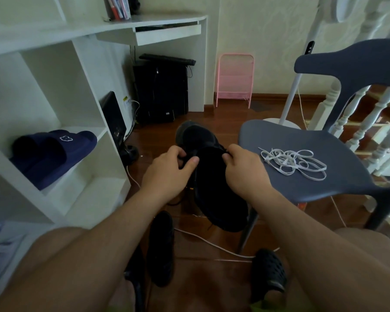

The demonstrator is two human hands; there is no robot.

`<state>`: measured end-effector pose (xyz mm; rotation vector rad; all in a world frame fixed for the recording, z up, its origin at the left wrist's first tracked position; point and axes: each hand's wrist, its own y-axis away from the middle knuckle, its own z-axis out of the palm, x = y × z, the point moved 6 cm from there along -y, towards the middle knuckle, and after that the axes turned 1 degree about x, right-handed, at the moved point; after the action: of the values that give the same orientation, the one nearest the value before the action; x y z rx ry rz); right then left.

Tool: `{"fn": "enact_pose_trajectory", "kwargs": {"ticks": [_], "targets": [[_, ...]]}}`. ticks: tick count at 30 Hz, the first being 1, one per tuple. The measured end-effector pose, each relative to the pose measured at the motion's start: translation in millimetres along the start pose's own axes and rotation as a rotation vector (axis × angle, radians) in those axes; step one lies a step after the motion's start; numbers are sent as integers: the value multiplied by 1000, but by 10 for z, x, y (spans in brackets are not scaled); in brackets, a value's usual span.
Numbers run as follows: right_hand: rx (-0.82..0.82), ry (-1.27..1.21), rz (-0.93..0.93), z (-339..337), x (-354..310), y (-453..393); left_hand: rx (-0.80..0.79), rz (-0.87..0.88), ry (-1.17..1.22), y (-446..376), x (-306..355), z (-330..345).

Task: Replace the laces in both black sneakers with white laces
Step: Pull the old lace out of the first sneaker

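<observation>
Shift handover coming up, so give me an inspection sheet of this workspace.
Surface: grey chair seat beside the person; wooden floor.
Job's things: black sneaker held up in both hands; second black sneaker on the floor; white laces heaped loose on the seat.
Clutter: navy slides on a shelf; pink rack by the wall.
Grippers: left hand and right hand grip the sneaker near its lacing.
Cables: white cable across the floor.
Surroundings: white desk, computer tower, banister.

Bare forearms and knees (no sleeves); black perforated clog (pixel 268 274) on one foot.
</observation>
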<state>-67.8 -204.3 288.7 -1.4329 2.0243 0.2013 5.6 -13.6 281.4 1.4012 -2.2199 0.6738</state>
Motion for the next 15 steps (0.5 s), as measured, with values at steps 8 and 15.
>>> {"fn": "enact_pose_trajectory", "kwargs": {"ticks": [8,15], "targets": [[17,34,-36,34,19,-14,-112,122,88,14,62,114],[-159,155,31,492,453,85,511,-130,703,-78,-291,-663]]}}
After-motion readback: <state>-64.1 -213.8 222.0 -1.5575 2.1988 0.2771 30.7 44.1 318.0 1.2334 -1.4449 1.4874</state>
